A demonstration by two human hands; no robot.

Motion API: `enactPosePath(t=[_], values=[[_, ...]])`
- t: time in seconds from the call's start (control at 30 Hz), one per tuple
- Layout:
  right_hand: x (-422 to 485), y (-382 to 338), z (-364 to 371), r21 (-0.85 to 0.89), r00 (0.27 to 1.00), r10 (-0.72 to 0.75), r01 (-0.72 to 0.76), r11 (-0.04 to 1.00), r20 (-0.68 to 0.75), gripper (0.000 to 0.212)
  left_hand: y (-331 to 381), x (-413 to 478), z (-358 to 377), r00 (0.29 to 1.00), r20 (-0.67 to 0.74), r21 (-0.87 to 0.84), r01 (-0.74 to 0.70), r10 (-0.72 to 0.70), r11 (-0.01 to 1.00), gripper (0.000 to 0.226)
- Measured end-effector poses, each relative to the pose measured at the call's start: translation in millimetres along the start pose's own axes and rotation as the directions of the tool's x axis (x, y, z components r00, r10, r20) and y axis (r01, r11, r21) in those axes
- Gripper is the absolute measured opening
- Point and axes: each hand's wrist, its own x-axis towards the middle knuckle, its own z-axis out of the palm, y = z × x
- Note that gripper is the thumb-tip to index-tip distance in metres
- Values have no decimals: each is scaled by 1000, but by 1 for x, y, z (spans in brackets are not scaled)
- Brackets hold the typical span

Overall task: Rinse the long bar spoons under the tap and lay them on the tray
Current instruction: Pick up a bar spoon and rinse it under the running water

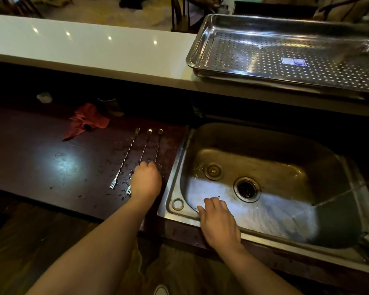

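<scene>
Head view: our right hand (218, 222) rests on the sink (254, 141) rim, fingers relaxed, holding nothing. Our left hand (146, 180) covers the near ends of two spoons (145, 145) on the table (41, 145); its fingers curl out of sight, grip unclear. A third spoon (125, 158) lies just left. Farther off, a red cloth (85, 122), then the perforated tray (200, 39), its blue label (293, 61) unreadable.

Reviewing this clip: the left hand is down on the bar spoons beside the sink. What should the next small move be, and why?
Probably grip the middle spoon and right spoon with the left hand and lift them toward the sink. The hand already covers their lower stems, the tray holds no spoons, and the right hand rests on the sink's front rim holding nothing.
</scene>
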Motion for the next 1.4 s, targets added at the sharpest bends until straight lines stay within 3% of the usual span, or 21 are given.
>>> enactPosePath(t=[0.5,0.9,1.4], values=[[-2,-6,-10,-91,996,-33,26,996,-85,14,14,39,0,987,65,-21,151,-150,988,6],[-2,-4,-5,-94,990,-54,42,995,-131,11,12,43,-2,978,74,-163,204,-195,965,43],[-2,-2,-1,-78,986,-60,48,996,-156,10,14,41,-4,976,94,-198,212,-197,957,46]])
